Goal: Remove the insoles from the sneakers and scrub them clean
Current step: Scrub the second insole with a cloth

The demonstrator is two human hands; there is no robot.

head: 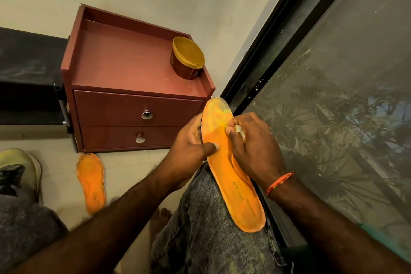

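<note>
Arms: both forearms bare, no sleeves reaching the wrists.
Left hand [191, 147]: no ring, watch or band to be seen.
Right hand [255, 147]: no ring to be seen.
Wrist thread [279, 183]: thin orange-red cord, wound round the right wrist in several strands.
Trousers [209, 229]: grey speckled denim with a mottled wash, covering both legs; a seam runs down the right leg.
Foot [160, 218]: bare, toes showing, no sock or shoe.

A gold-lidded tub [188, 60] on a maroon two-drawer cabinet [124, 69] beside a dark-framed screened window [333, 73].
</note>
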